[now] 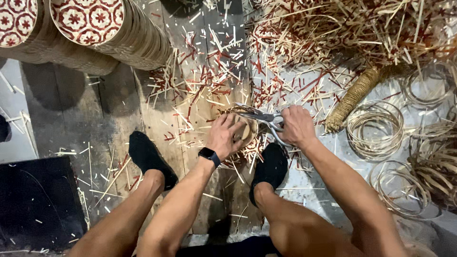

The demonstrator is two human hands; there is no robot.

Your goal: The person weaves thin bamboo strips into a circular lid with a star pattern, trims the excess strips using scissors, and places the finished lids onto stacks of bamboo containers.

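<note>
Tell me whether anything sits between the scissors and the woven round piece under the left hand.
Nothing visible does. The scissors in the right hand already reach the rim of the woven round piece, which the left hand presses down.

A worn plank floor (119, 109) strewn with red and pale cane offcuts (209, 76), coiled cane hoops (374, 128) and stacked woven discs (109, 33).

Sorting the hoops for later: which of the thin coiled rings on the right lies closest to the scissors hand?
The upper coil, just right of the right hand; the other coils lie lower or farther right.
</note>
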